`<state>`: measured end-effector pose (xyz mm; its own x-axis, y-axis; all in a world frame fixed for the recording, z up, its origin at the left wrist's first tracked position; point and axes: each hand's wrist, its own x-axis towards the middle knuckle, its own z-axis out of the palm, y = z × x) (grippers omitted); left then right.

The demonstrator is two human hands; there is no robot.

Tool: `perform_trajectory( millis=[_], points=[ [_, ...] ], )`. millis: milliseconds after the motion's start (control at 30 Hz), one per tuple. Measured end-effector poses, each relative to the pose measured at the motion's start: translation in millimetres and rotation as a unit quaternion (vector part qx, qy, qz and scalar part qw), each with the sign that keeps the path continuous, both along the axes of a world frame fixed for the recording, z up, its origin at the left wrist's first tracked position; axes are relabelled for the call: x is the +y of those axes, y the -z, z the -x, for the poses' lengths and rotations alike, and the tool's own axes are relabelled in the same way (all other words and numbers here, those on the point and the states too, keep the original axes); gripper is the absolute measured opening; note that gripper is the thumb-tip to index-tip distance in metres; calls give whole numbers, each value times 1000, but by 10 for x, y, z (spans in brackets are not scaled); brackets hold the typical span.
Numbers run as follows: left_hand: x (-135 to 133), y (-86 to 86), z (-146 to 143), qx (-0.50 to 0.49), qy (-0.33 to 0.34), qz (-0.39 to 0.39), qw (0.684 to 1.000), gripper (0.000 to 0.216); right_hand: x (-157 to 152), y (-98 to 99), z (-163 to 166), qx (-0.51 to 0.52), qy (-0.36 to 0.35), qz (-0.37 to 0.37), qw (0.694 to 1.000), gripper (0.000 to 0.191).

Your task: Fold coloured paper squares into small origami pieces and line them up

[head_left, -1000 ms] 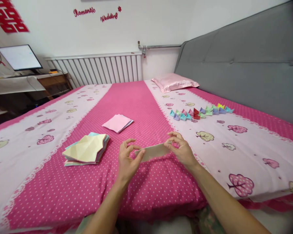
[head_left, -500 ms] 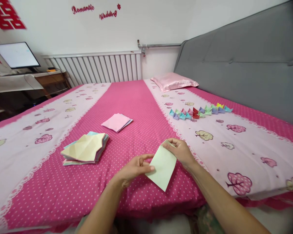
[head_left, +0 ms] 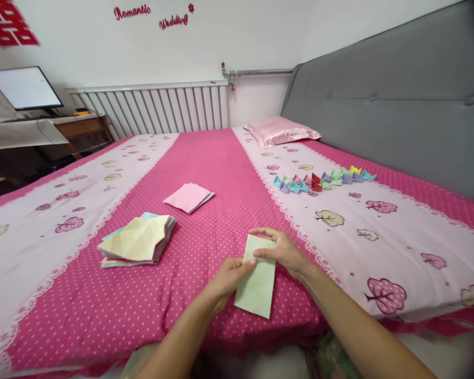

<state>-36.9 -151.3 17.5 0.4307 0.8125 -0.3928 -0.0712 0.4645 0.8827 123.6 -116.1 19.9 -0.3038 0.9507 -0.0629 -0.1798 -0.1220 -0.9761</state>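
A pale green sheet of paper [head_left: 256, 288], a narrow upright rectangle that looks folded, is held over the front part of the bed. My left hand [head_left: 229, 276] grips its left edge, thumb on the face and the other fingers partly hidden behind. From the right, my right hand [head_left: 280, 250] pinches the upper part, its thumb on the front and fingers reaching behind the top. Left of my hands lies a thick stack of creased coloured papers [head_left: 136, 239] with a cream sheet on top. Behind it sits a smaller stack of pink paper [head_left: 187, 197].
Several small folded paper pieces [head_left: 315, 182] in many colours stand in rows on the right of the bed. A pink pillow [head_left: 280, 131] lies at the back, beside the grey headboard [head_left: 387, 100]. A monitor [head_left: 23, 89] stands on a desk at far left.
The green paper has turned more upright and shows narrower. My left hand has moved right, closing its thumb on the paper, and my right hand has shifted slightly left and down.
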Motion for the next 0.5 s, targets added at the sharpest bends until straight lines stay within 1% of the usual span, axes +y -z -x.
perform_trajectory(
  millis=[67,133,300,400,500],
  points=[
    [6,-13,2,4,-10,1,1000,44,2,3,-28,10,-15,10,1000,58],
    [5,-21,-6,10,-7,0,1000,45,4,8,-44,8,-5,16,1000,57],
    [-13,-28,-48,0,36,-17,999,43,11,18,-43,-2,27,28,999,50],
    [-15,-21,-49,1,49,-14,999,40,21,29,-47,5,58,20,998,44],
    [-11,-3,-37,0,68,-12,998,36,43,34,-60,14,102,21,994,42]
  ],
)
